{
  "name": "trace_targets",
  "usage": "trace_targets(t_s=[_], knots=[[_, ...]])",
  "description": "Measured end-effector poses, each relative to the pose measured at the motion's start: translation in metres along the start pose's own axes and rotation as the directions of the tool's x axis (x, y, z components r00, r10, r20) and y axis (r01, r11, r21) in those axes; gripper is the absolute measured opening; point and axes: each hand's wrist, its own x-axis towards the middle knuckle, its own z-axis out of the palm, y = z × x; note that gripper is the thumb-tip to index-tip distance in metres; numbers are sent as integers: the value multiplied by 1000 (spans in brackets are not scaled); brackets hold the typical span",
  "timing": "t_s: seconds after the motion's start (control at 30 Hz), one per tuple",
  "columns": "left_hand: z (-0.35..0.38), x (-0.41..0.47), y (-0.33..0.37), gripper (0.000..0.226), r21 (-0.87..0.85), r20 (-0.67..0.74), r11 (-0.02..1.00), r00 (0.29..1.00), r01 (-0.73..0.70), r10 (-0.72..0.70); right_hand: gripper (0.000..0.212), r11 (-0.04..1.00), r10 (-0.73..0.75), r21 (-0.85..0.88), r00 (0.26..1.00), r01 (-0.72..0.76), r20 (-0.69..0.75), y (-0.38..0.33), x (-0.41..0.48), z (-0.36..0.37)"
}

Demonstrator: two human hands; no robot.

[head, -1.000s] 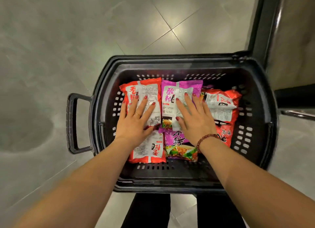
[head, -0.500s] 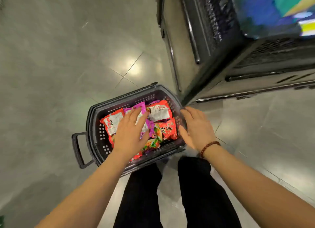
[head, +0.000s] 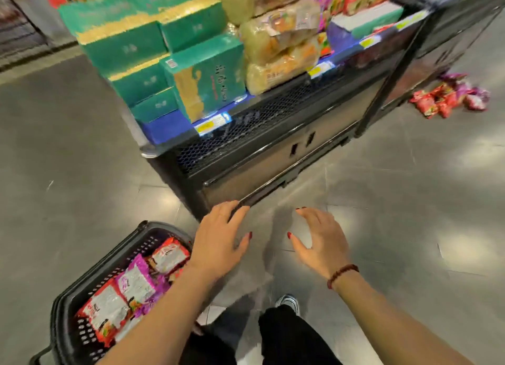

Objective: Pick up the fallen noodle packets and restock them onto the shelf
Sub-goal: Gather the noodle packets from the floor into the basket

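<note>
Nearest: black trousers and one shoe, partly hidden by the legs; the bottom edge cuts off both forearms. Black basket at lower left, its near end and handle cut by the frame edge, the left forearm crossing over its right side. Inside it, noodle packets, red and purple, lying flat and overlapping; print too blurred to read, count unclear since the arm covers some.

Left hand out in front above the floor, palm down, fingers spread loose, nothing in it. Fingertips overlap the shelf unit's lower rail in view; contact or not, cannot tell. Right hand beside it, also empty, fingers apart and curled slightly, bead bracelet on the wrist.

Grey tiled floor with glare patches. Further on, a dark shelf unit with mesh front, price tags blurred. On it, green boxes and clear bagged goods, all motion-smeared; upper stock cut off at top.

Far right, on the floor by the shelf base, fallen packets in a loose heap, red and purple, small and blurred, number unclear.
</note>
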Motion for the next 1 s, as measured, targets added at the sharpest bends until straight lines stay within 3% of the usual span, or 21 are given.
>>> trace_targets(t_s=[0.27, 0.53, 0.73, 1.0], knots=[[32, 122, 129, 58, 16, 73, 965, 963, -262, 260, 50, 962, 266, -30, 956, -272, -125, 135, -9, -80], [80, 238, 193, 57, -42, 168, 886, 871, -462, 462, 51, 871, 478, -15, 853, -492, -210, 214, 12, -129], [120, 357, 231, 58, -69, 203, 845, 822, -530, 532, 52, 815, 554, -75, 810, -575, -193, 292, 80, -152], [157, 538, 263, 58, -120, 236, 774, 740, -622, 630, 54, 691, 691, -103, 695, -716, -195, 390, 188, -205]])
